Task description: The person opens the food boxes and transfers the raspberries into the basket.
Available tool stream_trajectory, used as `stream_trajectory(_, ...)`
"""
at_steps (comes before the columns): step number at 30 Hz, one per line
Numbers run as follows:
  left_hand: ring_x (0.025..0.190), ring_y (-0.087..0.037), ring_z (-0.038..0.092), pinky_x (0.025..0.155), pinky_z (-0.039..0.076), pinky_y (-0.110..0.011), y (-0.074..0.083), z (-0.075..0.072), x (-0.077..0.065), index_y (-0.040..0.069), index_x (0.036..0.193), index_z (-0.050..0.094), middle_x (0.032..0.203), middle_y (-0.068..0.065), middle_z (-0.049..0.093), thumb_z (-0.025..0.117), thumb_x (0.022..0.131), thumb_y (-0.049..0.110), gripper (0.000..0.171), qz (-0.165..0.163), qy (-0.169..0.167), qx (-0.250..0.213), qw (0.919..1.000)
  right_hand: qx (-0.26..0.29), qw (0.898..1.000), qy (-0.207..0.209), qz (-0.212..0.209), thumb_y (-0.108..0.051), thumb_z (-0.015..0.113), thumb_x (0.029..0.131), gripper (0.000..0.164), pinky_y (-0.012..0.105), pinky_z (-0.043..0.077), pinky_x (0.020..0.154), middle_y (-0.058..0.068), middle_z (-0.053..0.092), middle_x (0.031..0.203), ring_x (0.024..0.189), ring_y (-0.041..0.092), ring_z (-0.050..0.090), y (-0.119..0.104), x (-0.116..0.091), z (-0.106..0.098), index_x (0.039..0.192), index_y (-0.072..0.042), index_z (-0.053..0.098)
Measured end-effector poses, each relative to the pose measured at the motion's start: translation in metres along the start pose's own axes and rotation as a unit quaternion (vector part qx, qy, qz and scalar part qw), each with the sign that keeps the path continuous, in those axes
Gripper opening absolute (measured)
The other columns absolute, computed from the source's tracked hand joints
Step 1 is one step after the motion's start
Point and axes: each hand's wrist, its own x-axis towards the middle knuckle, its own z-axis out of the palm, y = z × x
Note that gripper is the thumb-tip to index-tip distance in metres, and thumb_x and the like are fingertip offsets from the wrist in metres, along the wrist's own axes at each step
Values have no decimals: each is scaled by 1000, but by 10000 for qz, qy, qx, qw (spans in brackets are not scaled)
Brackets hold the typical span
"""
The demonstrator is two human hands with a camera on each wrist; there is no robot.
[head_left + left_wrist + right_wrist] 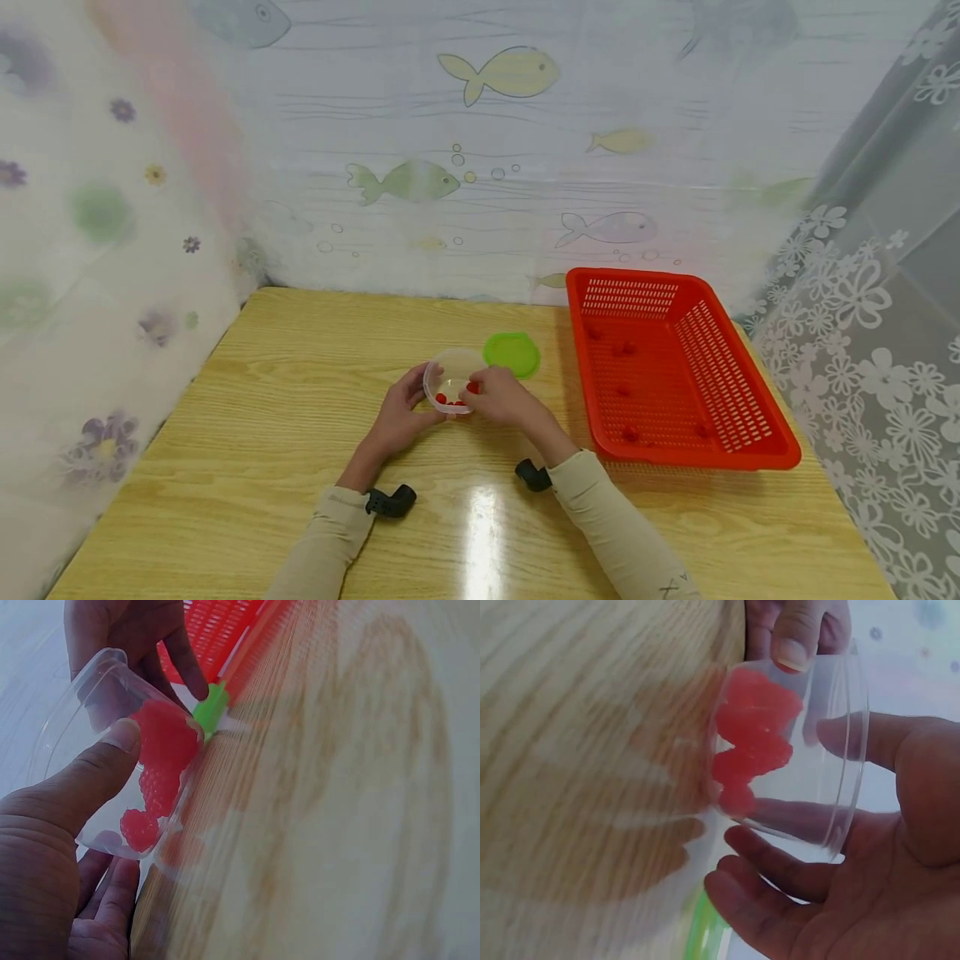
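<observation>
A clear round plastic container [453, 360] with several red raspberries [160, 784] inside stands tilted on the table. My left hand [397, 421] holds it from the left, thumb [94, 776] on the near side and fingers around the far side. From the right, my right hand [506, 398] reaches over the rim. Its thumb [847, 733] and index finger are inside, apart from each other, close to the raspberries; its other fingers stay outside the wall. Just behind the container lies a green lid [513, 353].
A large red slotted basket [750, 458] stands to the right on the wooden table [247, 400], with several red raspberries [628, 347] on its floor. A patterned sheet [420, 233] hangs behind the table. A dark wrist mount [392, 502] sits on each sleeve.
</observation>
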Motion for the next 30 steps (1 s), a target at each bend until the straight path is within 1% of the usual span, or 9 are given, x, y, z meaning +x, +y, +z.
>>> stream_trajectory(1,137,-36,51,109,48,-35,0,0,0,6,153,42,150,-18,50,83,83,3,81,-13,3,-3,10000,-165,9999,4,-6,-22,61,99,30,21,30,49,-4,42,55,49,10,37,-1,0,0,107,5,71)
stream_trajectory(3,137,-37,50,109,48,-34,0,0,0,6,153,42,150,-20,49,83,84,1,81,-4,-9,-13,10000,-443,9990,-11,-1,-24,60,99,29,22,32,52,-6,44,54,52,11,40,-2,0,-1,99,2,72)
stream_trajectory(7,139,-40,48,110,48,-36,0,0,0,3,154,40,151,-22,48,81,84,-1,81,25,-23,-35,10000,-596,9981,-123,110,-26,59,100,31,27,38,65,-3,54,56,59,14,48,-7,-2,-4,100,1,75)
stream_trajectory(11,140,-39,47,111,46,-42,1,0,-1,3,155,39,152,-23,47,81,85,0,82,-29,-53,-72,10000,-390,9988,-233,184,-26,59,100,30,26,40,62,-2,58,60,59,14,50,-8,-3,-5,101,1,74)
stream_trajectory(14,140,-39,47,111,44,-46,2,-1,-1,4,155,39,152,-22,47,81,84,0,82,-59,-78,-72,9999,-120,9994,-278,179,-25,60,99,28,23,38,53,-2,59,64,57,12,47,-6,-2,-5,105,-1,74)
stream_trajectory(17,140,-40,47,112,43,-48,2,-1,0,3,154,39,151,-23,48,82,84,-1,82,-8,-82,-62,9999,173,9992,-316,175,-24,61,98,26,22,36,52,0,61,67,56,11,45,-3,0,-3,107,-4,76)
stream_trajectory(20,140,-39,47,112,44,-45,1,-1,1,2,153,40,150,-23,49,82,83,-2,81,11,-61,-60,10000,451,9982,-319,247,-23,64,96,23,22,36,54,-1,64,73,60,11,45,0,1,-3,103,-6,79)
stream_trajectory(24,139,-38,48,112,46,-36,1,-1,1,3,152,42,150,-21,50,82,83,-2,81,-41,-33,-19,10000,665,9967,-287,368,-22,69,92,19,23,39,56,-2,67,78,64,11,48,2,3,-3,95,-6,80)
stream_trajectory(30,140,-38,47,109,47,-25,4,0,0,3,153,41,150,-22,49,83,82,-2,83,-114,-27,-29,9999,738,9954,-343,504,-22,73,91,17,23,41,57,-3,64,75,65,12,49,1,3,-6,87,-7,79)
